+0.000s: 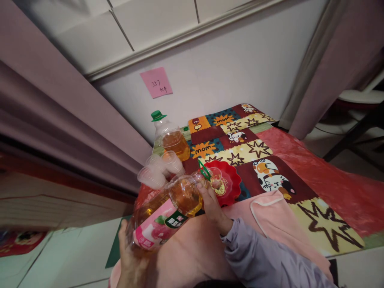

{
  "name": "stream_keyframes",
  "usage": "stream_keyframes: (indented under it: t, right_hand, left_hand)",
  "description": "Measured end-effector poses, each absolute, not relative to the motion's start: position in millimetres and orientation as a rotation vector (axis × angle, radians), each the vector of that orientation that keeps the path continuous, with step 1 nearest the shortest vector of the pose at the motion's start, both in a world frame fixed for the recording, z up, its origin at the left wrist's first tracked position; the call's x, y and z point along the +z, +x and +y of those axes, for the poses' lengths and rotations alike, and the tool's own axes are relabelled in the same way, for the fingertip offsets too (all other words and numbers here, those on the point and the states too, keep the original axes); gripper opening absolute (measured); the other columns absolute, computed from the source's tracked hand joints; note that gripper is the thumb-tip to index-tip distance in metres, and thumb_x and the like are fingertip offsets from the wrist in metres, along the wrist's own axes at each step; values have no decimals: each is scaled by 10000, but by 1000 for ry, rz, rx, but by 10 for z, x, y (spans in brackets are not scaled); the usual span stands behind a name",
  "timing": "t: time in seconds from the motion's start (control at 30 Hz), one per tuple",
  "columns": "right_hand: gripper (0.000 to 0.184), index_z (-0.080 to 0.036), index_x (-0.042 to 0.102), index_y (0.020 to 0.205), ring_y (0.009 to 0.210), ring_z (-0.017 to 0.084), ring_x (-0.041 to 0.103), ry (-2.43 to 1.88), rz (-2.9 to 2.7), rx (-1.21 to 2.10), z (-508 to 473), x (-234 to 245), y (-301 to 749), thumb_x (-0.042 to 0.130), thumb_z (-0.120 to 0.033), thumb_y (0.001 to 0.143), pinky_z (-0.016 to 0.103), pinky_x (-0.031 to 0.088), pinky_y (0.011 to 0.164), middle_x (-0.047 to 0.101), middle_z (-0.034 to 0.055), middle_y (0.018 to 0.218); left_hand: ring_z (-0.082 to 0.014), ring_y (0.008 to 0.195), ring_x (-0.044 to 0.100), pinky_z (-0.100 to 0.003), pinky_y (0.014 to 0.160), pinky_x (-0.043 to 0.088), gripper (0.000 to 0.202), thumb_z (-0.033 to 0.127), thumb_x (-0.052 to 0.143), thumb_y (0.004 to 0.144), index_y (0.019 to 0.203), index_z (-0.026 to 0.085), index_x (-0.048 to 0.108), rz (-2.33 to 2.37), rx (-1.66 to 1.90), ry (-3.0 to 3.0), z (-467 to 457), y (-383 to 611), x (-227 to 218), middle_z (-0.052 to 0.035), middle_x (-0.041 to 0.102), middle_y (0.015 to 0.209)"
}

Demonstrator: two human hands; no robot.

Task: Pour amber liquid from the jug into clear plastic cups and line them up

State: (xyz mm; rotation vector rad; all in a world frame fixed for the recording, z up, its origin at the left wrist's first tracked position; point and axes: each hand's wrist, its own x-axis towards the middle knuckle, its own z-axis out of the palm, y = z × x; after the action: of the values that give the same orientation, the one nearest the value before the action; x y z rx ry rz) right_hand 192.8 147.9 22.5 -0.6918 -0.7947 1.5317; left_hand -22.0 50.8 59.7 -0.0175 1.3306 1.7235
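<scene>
A large clear plastic juice bottle (pixel 162 220) with a pink fruit label and amber liquid lies tipped nearly level, its neck toward the table. My left hand (pixel 132 252) is closed around the base end. At the neck end, my right hand (pixel 211 206) grips the bottle near a green plastic ring (pixel 204 170). Just beyond the neck, a clear cup (pixel 216 176) sits in a scalloped red tray (pixel 234 176); some amber shows in or through it. Whether liquid is flowing I cannot tell.
Several clear plastic cups (pixel 160 168) stand at the table's left. Behind them is a second bottle (pixel 175 144) with a green cap. Patterned mats (pixel 240 138) cover the table, and a pink cloth (pixel 270 212) overlaps the front edge. A curtain (pixel 81 92) hangs close on the left.
</scene>
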Motion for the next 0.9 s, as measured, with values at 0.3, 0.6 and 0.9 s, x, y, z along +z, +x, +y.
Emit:
stream_keyframes:
  t: [0.3, 0.6, 0.9]
  right_hand:
    - [506, -285, 793, 1274, 1421, 321, 684, -661, -802, 1513, 1492, 261, 1927, 711, -693, 987, 513, 435, 1332, 814, 52, 1412]
    - [493, -302, 792, 1290, 1434, 314, 678, -664, -797, 1523, 1477, 256, 1942, 702, -690, 1000, 516, 422, 1341, 813, 40, 1417]
    - [505, -302, 782, 1295, 1436, 311, 674, -689, -808, 1506, 1481, 240, 1924, 698, -699, 995, 509, 409, 1347, 810, 41, 1415]
  left_hand:
    - [-411, 1040, 860, -538, 898, 724, 585, 497, 720, 956, 1421, 145, 761, 1330, 1720, 124, 470, -192, 644, -187, 878, 1214]
    - [-384, 1025, 864, -519, 888, 731, 634, 547, 861, 856, 1395, 225, 782, 1353, 1713, 105, 461, -230, 615, -121, 897, 1176]
    - [-374, 1004, 871, -470, 872, 720, 583, 554, 768, 904, 1385, 226, 789, 1370, 1731, 15, 501, -193, 647, -107, 900, 1150]
